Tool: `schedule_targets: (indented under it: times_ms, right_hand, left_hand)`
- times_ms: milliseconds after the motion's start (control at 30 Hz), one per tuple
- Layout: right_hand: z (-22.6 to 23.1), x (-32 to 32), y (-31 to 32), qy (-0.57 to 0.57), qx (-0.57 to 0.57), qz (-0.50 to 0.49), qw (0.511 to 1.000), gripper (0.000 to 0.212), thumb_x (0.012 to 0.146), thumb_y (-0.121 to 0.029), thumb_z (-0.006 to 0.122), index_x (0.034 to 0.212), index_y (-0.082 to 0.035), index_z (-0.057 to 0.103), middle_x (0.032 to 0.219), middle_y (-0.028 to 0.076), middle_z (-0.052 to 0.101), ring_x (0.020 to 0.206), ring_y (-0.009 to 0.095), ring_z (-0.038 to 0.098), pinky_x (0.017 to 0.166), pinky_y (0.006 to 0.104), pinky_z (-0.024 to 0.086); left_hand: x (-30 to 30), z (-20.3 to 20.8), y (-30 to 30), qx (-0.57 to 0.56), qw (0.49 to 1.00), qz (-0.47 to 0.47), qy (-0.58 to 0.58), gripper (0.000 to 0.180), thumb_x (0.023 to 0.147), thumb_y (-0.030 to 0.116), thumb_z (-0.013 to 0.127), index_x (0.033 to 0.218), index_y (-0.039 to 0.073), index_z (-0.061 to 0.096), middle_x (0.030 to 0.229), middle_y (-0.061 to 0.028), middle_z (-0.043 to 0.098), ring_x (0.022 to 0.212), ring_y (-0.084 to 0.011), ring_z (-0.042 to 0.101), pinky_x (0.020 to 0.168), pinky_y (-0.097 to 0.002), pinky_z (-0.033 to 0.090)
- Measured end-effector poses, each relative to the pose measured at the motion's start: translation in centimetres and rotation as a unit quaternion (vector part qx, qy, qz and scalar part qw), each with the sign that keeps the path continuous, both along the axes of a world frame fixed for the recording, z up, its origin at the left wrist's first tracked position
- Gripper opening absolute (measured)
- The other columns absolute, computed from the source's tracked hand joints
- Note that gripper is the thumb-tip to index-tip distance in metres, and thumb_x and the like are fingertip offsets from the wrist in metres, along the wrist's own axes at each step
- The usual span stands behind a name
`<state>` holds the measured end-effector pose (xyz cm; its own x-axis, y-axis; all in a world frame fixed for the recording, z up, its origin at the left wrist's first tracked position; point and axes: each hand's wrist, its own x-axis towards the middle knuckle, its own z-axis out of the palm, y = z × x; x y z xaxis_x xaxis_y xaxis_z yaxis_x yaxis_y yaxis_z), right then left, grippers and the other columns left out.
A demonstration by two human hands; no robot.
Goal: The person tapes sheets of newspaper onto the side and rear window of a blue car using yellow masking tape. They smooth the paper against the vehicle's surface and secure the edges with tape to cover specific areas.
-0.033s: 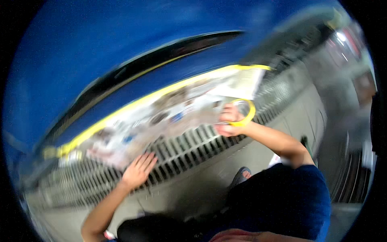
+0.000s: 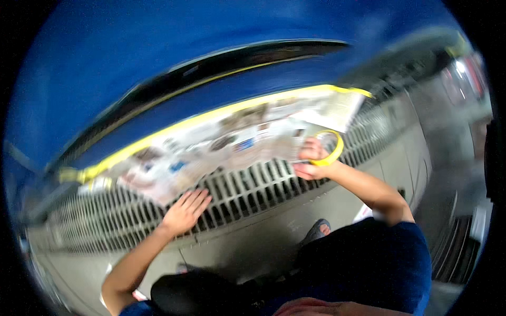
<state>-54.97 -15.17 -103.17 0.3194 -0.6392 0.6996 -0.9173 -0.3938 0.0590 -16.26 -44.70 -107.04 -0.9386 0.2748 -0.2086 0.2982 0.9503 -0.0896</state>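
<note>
Sheets of printed newspaper [image 2: 247,142] hang along a blue car-like body panel [image 2: 211,94], their upper edge covered by a long strip of yellow tape [image 2: 226,111]. My left hand [image 2: 183,215] is open, fingers stretched out, at the lower left edge of the paper over a slatted grating [image 2: 245,194]. On the right, my right hand [image 2: 312,159] carries a roll of yellow tape [image 2: 339,146], which loops around the hand near the wrist. The fingers and thumb of that hand are curled at the paper's lower right edge; blur hides whether they pinch it.
A long dark opening [image 2: 211,73] runs across the blue body above the paper. Below the grating lies a tiled grey floor [image 2: 284,210], with a sandalled foot [image 2: 319,230] on it. Dark slatted metal [image 2: 453,237] stands at the right.
The view has shifted slightly, so the panel, paper and both hands appear a little further right, and the picture is less blurred. Both hands keep their places at the paper.
</note>
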Motion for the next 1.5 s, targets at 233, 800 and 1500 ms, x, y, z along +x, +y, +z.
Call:
schedule_targets:
  times_ms: [233, 800, 1500]
  right_hand:
    - [3.8, 5.9, -6.7, 0.037, 0.214, 0.189, 0.958, 0.028, 0.084, -0.010, 0.075, 0.108, -0.009, 0.061, 0.071, 0.001, 0.054, 0.063, 0.019, 0.054, 0.056, 0.0338, 0.042]
    - [16.0, 28.5, -33.5, 0.252, 0.200, 0.137, 0.937, 0.058, 0.081, -0.022, 0.065, 0.133, 0.002, 0.060, 0.140, 0.017, 0.059, 0.123, 0.034, 0.058, 0.101, 0.0451, 0.048]
    - [17.2, 32.1, -39.1, 0.306, 0.259, 0.103, 0.910, 0.053, 0.074, -0.009, 0.070, 0.126, 0.001, 0.061, 0.131, 0.017, 0.059, 0.114, 0.034, 0.061, 0.098, 0.0430, 0.051]
  left_hand:
    - [5.8, -2.8, -2.2, 0.016, 0.991, 0.130, 0.041, 0.070, 0.101, 0.023, 0.047, 0.162, 0.002, 0.020, 0.167, -0.0156, 0.027, 0.153, -0.0304, 0.030, 0.128, -0.0494, 0.015]
    - [5.6, -0.5, -8.8, 0.305, 0.630, 0.408, 0.586, 0.085, 0.080, 0.013, 0.072, 0.155, -0.002, 0.033, 0.157, -0.0205, 0.035, 0.142, -0.0408, 0.037, 0.116, -0.0507, 0.033]
    - [4.8, 2.1, -11.9, 0.484, 0.374, 0.411, 0.676, 0.028, 0.093, 0.021, 0.072, 0.119, 0.011, 0.066, 0.112, -0.0041, 0.066, 0.105, -0.0230, 0.059, 0.093, -0.0403, 0.037]
